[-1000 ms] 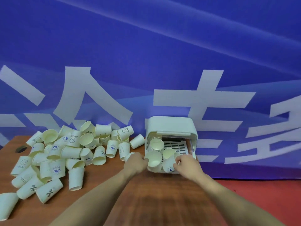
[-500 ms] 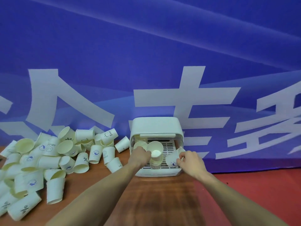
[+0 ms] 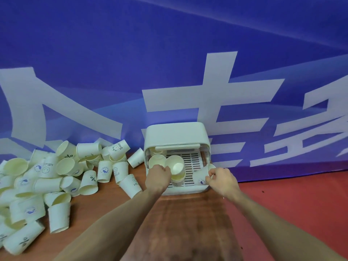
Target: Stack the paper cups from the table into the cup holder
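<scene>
I see the cup holder (image 3: 177,140), a white box with a rounded top and an open front, standing at the far edge of the tabletop (image 3: 184,223) against the blue banner (image 3: 169,53). Inside it, on the slatted floor, a short stack of cups (image 3: 177,172) leans toward me with the top cup's mouth facing out, and another cup (image 3: 157,162) sits just left of it at the opening. My left hand (image 3: 158,178) is at the holder's left front, fingers curled at the rim of the stack's top cup; I cannot tell for sure whether it grips the cup or only touches it. My right hand (image 3: 220,178) pinches a single cup (image 3: 203,175) by its rim, tilted on its side with the mouth to the right, at the holder's right front corner. The loose pile of paper cups (image 3: 56,176) lies scattered over the left part of the tabletop, most on their sides, a few upright or upside down, some printed with small blue marks. To the right of the tabletop is a red floor (image 3: 301,204).
</scene>
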Tool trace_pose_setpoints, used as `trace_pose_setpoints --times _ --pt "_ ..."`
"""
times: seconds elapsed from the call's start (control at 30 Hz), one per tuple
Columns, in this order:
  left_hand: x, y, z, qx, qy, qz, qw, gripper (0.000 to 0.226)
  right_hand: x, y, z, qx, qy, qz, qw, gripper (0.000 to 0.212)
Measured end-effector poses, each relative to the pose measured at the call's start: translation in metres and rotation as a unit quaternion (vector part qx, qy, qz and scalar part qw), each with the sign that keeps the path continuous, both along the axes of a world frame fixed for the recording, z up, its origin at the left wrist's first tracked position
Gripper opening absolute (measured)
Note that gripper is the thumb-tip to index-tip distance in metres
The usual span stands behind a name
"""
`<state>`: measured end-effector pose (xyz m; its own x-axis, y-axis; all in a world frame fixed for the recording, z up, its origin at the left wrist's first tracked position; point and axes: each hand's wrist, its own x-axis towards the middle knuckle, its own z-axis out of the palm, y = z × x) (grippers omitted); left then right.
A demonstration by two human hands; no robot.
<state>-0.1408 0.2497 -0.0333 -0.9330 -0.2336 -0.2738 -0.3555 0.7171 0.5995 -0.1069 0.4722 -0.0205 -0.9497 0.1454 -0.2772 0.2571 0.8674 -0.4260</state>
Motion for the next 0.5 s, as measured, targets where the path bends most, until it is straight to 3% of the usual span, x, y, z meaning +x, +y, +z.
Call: trace_pose_setpoints --times 0.5 --pt "0.002 -0.004 -0.003 -0.065 0.003 -0.038 0.997 0.043 0.004 -0.001 0.008 -0.006 0.01 -0.006 1.0 0.013"
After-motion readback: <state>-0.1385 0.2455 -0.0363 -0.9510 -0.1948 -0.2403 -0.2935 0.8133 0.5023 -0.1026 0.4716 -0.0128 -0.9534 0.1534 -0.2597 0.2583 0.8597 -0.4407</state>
